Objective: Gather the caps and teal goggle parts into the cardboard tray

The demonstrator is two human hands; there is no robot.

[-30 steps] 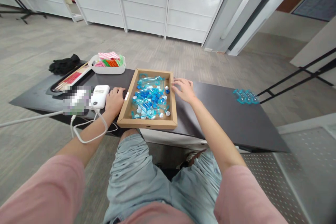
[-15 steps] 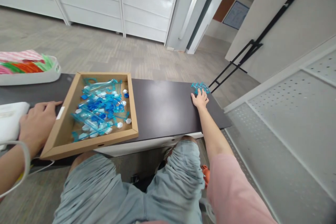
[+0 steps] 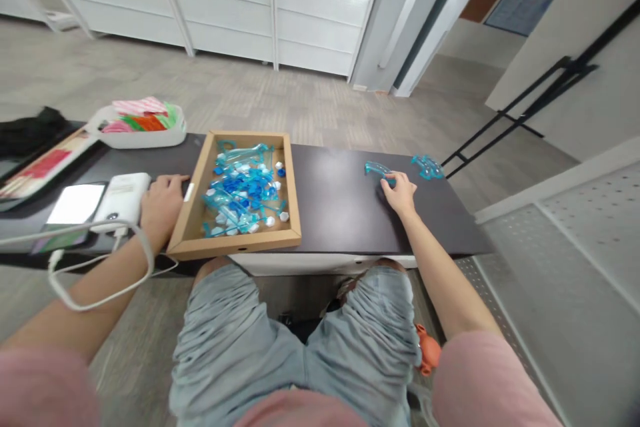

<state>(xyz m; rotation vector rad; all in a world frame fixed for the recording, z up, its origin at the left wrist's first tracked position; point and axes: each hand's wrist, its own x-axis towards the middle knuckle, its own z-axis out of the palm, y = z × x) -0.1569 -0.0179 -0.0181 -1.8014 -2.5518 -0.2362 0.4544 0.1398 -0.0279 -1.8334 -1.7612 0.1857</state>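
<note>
The left hand (image 3: 163,203) lies palm down on the table (image 3: 340,207), left of its middle and near the front edge, with the fingers loosely spread and pointing to the right. Its bare forearm (image 3: 107,280) crosses the front edge from the lower left, and the elbow is bent. The right hand (image 3: 400,192) is stretched out toward the table's right end, about midway between the front and far edges, palm down and knuckles raised. Its fingers are bent toward the far edge, and their grip cannot be made out. The right arm (image 3: 435,267) runs almost straight over the front edge. Pink sleeves (image 3: 485,387) cover both upper arms.
</note>
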